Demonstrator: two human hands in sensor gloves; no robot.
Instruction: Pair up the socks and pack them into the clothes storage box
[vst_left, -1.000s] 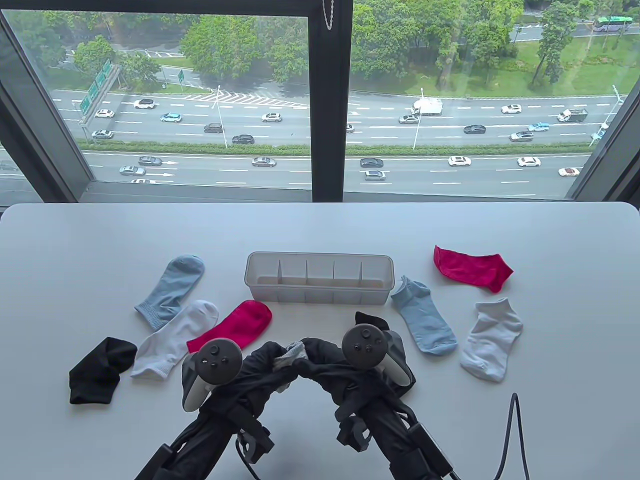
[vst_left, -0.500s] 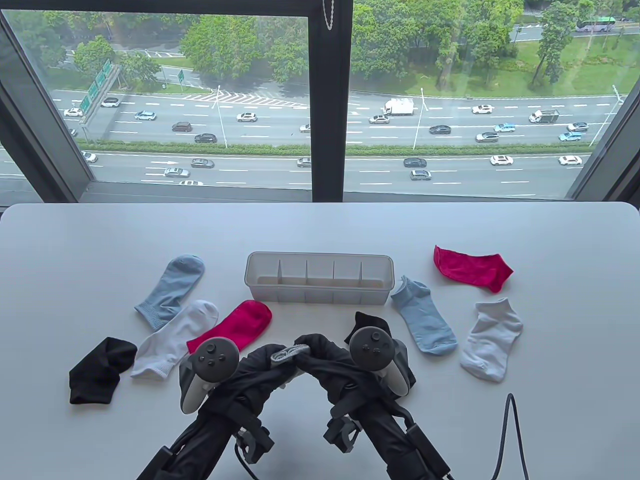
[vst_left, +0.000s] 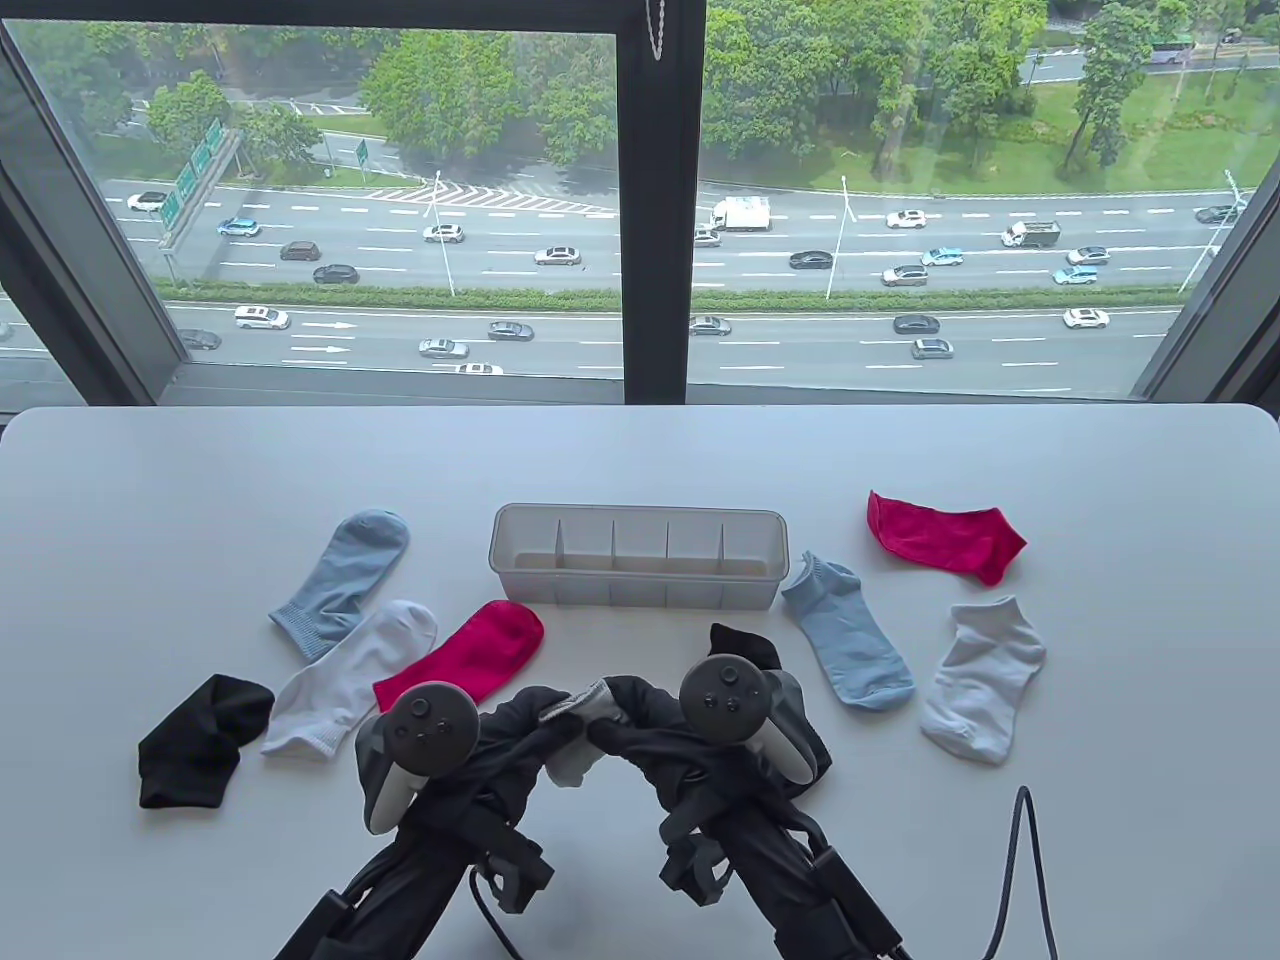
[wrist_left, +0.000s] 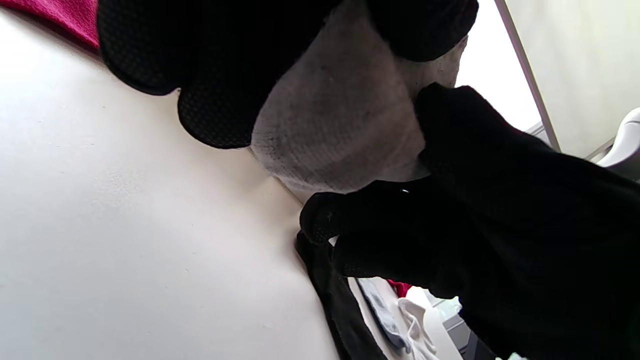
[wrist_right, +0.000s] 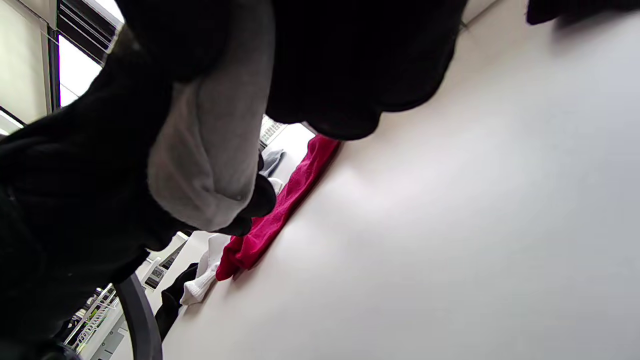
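Both hands meet near table (vst_left: 150, 480) front edge, centre. Left hand (vst_left: 515, 735) and right hand (vst_left: 650, 735) each have fingers curled round a grey sock bundle (vst_left: 580, 715), held just above the surface.

Box (vst_left: 637, 556): table centre, behind hands, compartments bare.

Loose socks, left side: blue sock (vst_left: 340, 580), white sock (vst_left: 350, 675), red sock (vst_left: 470, 650), black sock (vst_left: 200, 740). Right side: 2nd blue (vst_left: 850, 640), 2nd white (vst_left: 985, 680), 2nd red (vst_left: 945, 535). 2nd black (vst_left: 745, 640) is part hidden behind right hand.
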